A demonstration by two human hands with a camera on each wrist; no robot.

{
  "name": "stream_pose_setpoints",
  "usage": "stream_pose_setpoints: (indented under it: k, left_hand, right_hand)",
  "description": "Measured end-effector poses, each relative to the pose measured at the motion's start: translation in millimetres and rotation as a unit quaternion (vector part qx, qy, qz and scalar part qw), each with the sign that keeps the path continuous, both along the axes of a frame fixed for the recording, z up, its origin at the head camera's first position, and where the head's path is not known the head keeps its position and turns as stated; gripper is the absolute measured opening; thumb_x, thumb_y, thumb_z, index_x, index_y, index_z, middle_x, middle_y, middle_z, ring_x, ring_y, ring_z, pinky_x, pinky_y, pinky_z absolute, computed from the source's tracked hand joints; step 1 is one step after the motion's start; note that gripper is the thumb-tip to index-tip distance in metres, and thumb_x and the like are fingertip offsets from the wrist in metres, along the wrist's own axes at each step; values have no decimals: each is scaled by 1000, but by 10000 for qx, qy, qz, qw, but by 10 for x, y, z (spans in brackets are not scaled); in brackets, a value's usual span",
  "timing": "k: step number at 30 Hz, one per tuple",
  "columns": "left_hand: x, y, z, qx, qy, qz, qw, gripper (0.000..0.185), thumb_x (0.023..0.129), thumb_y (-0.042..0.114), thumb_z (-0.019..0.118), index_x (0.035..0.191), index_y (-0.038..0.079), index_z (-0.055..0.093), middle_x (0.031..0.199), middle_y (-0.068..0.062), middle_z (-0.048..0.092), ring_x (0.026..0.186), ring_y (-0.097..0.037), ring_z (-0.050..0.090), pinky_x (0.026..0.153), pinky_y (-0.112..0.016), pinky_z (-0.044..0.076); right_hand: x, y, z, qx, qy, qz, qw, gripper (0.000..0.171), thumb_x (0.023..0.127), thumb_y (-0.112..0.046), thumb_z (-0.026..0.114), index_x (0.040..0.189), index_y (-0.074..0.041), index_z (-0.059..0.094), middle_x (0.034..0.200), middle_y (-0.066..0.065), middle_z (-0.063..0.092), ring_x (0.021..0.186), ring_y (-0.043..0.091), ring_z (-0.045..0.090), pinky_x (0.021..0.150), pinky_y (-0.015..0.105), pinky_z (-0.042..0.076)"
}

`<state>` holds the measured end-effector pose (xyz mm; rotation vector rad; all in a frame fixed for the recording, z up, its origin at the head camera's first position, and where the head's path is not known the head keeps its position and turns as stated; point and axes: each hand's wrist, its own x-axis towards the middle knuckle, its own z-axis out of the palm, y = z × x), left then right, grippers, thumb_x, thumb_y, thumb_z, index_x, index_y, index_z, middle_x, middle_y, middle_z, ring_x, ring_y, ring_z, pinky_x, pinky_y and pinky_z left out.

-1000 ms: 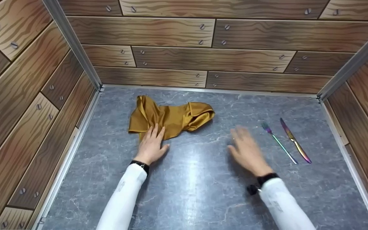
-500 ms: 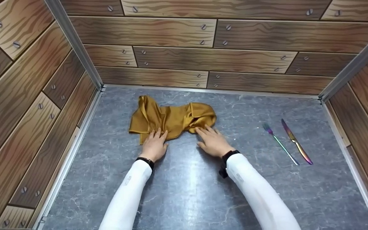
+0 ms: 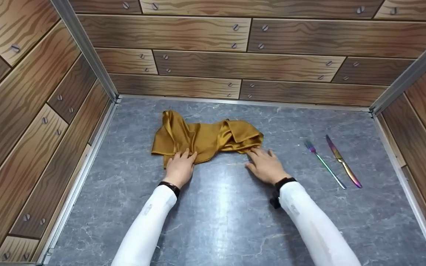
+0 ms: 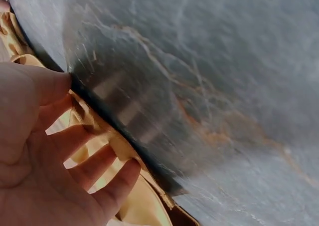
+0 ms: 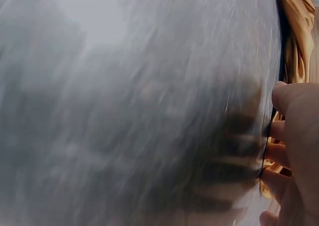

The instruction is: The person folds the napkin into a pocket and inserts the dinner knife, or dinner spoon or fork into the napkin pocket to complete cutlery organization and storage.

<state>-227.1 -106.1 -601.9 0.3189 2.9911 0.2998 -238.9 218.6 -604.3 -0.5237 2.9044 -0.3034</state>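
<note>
A crumpled golden-brown satin cloth lies on the grey marbled surface, its right end folded over and its left end raised in a pleat. My left hand rests its spread fingertips on the cloth's near left edge. In the left wrist view, those fingers are extended along the fabric's hem. At the right end, my right hand touches the near edge of the cloth with extended fingers. The right wrist view shows this hand at its border, the fingers apart and partly cut off.
To the right lie an iridescent fork and, beside it, a rainbow-coloured knife. Wood-patterned panels enclose the back and both sides, with metal strips along the surface's edges.
My right hand came left to the cloth, then slid back right. The cloth's right end has stretched to the right with it. My left hand has stayed nearly in place.
</note>
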Motion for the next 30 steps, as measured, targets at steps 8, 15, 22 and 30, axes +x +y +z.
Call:
stream_pose_setpoints:
  k: [8,15,22,30]
  left_hand:
    - [19,28,-38,-30,571,-417,9975,40,100,18,59,140,18,60,143,-16,57,128,-40,55,99,-61,47]
    - [44,16,-54,-13,1101,-948,9894,45,90,8,65,134,15,63,131,-14,66,120,-35,63,99,-60,47]
    - [45,50,-23,204,1815,-1166,9762,9,95,11,60,93,11,69,83,-8,75,79,-31,72,84,-49,56]
    - [29,66,163,1529,611,-682,9840,17,104,24,53,109,14,65,96,-8,74,88,-31,72,76,-48,56]
  right_hand:
    - [41,249,-4,-51,-33,-108,9999,57,104,-44,46,150,-11,45,158,15,38,148,37,31,121,62,16]
    - [97,526,-22,-199,141,-365,9990,52,104,-40,48,144,-6,50,154,19,43,145,39,36,119,62,21]
    - [115,802,-42,-295,308,-706,9966,46,105,-34,47,138,-3,53,148,23,49,141,43,40,116,60,30]
    - [172,1045,-18,-289,699,-1051,9916,28,105,-32,47,101,-6,56,104,18,59,89,41,62,70,58,49]
